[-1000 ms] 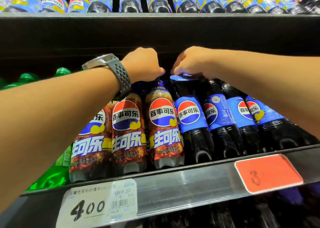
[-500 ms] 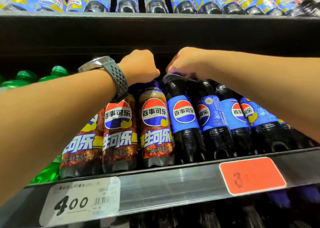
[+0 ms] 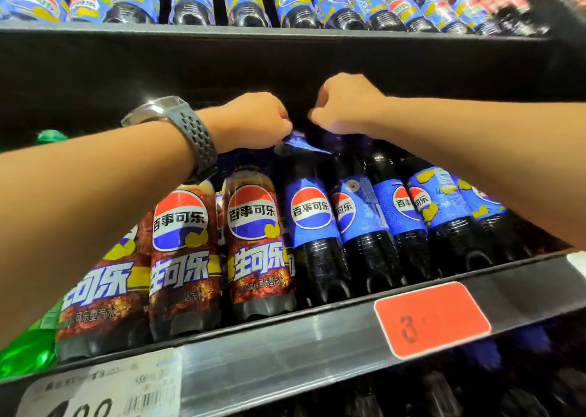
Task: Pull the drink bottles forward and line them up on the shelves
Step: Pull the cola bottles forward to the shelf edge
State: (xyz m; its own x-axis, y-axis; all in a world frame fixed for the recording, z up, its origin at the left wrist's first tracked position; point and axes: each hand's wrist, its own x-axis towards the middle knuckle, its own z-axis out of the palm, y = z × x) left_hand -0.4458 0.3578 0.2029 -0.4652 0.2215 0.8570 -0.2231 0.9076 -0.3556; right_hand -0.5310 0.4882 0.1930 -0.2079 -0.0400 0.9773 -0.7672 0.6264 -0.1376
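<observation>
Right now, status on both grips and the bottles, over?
Left grip pinching blue bottle's neck tag. Right grip curled over next bottle's top, hold hidden. Upper shelf close overhead.

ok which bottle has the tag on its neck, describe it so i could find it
On the middle shelf, brown-label bottles give way to blue-label ones. It is the first blue-label bottle after them, the only one with a blue neck tag, just below the left hand.

I'm seeing cola bottles [image 3: 320, 258] gleaming as glossy smooth plastic | labels [image 3: 312, 212] shining like slick film | shelf rail [image 3: 285, 350] showing smooth, dull-sheened grey | watch strap [image 3: 198, 141] looking matt, perforated, rubbery | price tag [image 3: 104, 391] looking like matt paper
</observation>
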